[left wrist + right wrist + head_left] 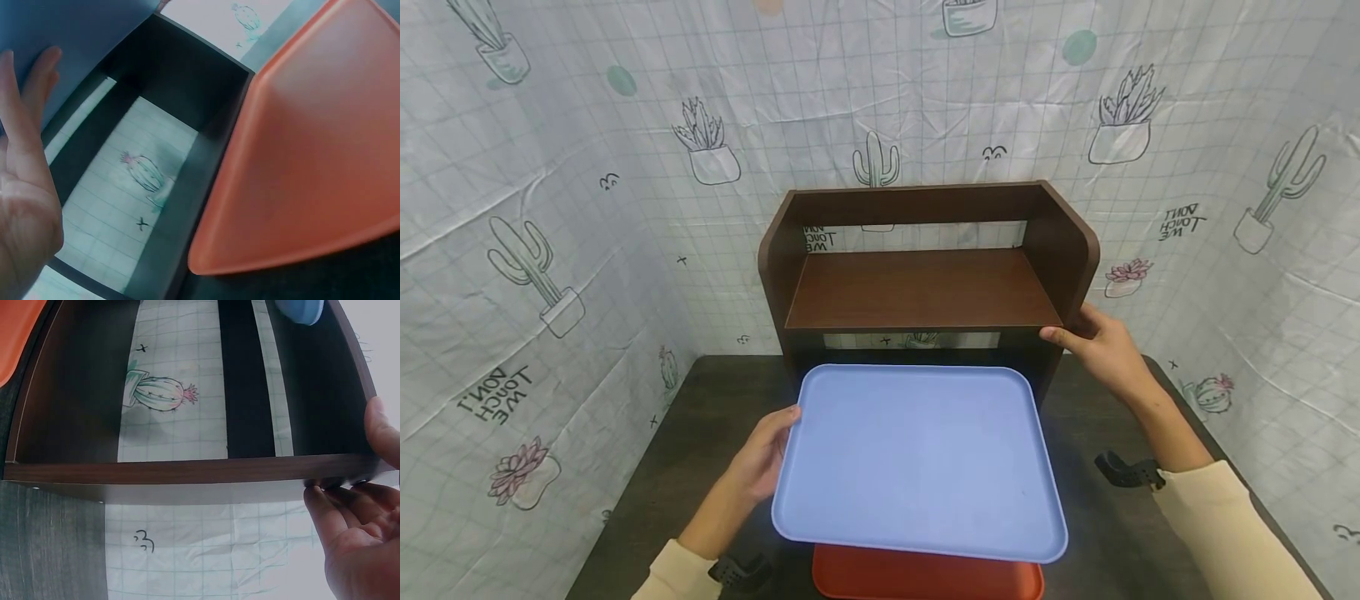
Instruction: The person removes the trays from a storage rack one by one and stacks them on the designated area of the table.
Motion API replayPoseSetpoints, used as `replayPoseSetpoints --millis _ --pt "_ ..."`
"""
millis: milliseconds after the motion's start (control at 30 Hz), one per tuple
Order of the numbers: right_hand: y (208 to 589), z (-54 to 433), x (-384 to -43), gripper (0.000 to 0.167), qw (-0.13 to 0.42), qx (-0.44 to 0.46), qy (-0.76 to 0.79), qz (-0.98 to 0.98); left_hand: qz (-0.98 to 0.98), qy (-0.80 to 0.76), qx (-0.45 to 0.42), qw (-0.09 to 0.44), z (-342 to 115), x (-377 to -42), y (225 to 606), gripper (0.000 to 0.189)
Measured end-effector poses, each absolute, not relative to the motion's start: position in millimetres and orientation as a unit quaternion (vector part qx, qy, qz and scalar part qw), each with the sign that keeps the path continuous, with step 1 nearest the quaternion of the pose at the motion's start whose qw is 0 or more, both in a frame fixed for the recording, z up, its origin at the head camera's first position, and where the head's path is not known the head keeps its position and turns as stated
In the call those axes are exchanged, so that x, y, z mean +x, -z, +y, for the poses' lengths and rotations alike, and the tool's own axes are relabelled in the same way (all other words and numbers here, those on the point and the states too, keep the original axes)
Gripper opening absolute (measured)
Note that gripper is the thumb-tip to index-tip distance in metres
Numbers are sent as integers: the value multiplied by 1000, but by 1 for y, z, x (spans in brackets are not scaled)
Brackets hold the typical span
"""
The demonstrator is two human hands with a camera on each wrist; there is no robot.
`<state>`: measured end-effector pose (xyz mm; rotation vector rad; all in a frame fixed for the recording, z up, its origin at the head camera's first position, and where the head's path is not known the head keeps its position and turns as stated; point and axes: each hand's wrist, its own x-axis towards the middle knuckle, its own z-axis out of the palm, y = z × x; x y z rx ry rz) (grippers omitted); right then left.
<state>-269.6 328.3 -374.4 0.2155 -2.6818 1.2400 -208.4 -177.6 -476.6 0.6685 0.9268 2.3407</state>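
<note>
A blue tray (917,462) is held up in front of a dark brown two-level shelf (921,287). My left hand (766,454) grips its left rim, thumb at the edge; in the left wrist view the fingers lie against the underside of the blue tray (94,25). At the shelf's right side panel (206,473), my right hand (1105,350) pinches the wood, thumb on the front edge and fingers on the outer face. Partly hidden below the blue tray lies a red-orange tray (925,573), also large in the left wrist view.
The shelf stands on a dark wooden table (700,417), close to the back. Pale gridded cloth (917,100) printed with potted plants hangs behind and on both sides. Black straps (1127,471) sit at both wrists, by cream sleeves.
</note>
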Motion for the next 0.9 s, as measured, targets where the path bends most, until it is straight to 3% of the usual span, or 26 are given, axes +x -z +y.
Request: replayPoseSetpoints --millis 533,900 --pt "372 325 -265 73 84 68 -422 -900 368 -855 245 270 -173 -206 513 63" --pt "373 326 -264 74 91 73 -413 -903 429 -847 174 262 -168 -204 546 52"
